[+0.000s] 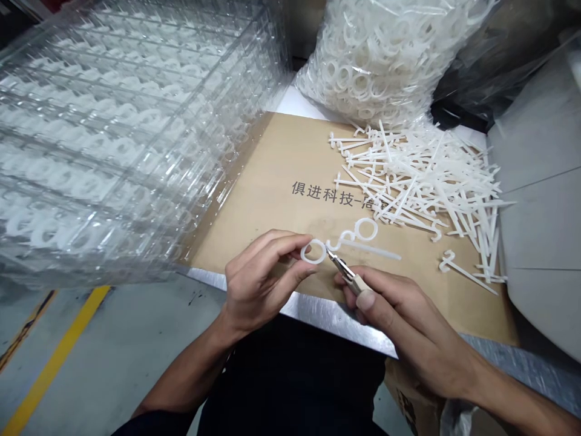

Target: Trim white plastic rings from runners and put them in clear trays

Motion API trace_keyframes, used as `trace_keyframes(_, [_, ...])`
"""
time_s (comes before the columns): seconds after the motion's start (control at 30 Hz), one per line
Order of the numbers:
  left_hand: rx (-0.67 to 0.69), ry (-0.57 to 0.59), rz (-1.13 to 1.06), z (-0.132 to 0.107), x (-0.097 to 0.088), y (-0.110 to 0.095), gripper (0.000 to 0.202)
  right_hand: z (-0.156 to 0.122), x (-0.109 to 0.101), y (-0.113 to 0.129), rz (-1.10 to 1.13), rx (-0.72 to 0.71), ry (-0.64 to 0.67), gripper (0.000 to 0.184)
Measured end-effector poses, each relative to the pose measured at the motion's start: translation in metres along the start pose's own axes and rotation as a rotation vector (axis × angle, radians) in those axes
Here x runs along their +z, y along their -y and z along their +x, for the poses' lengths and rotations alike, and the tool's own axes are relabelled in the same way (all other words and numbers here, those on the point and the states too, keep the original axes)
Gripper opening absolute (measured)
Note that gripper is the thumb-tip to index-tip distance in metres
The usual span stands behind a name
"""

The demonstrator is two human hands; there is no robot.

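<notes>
My left hand (pixel 261 278) pinches a small white plastic ring (pixel 314 251) between thumb and fingertips, just above the cardboard sheet (pixel 272 188). My right hand (pixel 394 315) is closed around small cutting pliers (pixel 347 272), whose metal tip touches the ring's right side. The ring still joins a white plastic runner (pixel 363 239) carrying two more rings, which lies on the cardboard just beyond the pliers.
A pile of cut white runner sticks (pixel 422 181) covers the cardboard's right side. Behind it stands a clear bag of white rings (pixel 381 54). Stacked clear plastic trays (pixel 113 133) filled with rings fill the left. A grey surface (pixel 540 200) borders the right; the floor has a yellow line (pixel 54 363).
</notes>
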State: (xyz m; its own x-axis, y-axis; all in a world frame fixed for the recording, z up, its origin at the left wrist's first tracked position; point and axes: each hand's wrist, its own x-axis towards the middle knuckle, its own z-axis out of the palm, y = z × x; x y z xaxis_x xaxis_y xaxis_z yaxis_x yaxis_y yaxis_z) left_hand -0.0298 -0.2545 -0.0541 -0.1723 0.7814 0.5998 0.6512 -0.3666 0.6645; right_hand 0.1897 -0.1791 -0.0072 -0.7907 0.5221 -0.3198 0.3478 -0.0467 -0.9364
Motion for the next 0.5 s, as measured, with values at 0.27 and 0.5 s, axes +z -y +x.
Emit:
trace_keyframes(0.27, [0.006,0.013,-0.034,-0.0008,0.0004,0.0025,0.032,-0.0005,-0.0003,-0.0004,-0.048,-0.011,-0.011,0.033])
trace_keyframes(0.5, [0.009,0.022,0.004,0.0003,0.0015,0.0023,0.030,-0.0009,0.0015,-0.0023,-0.173,-0.035,-0.042,0.037])
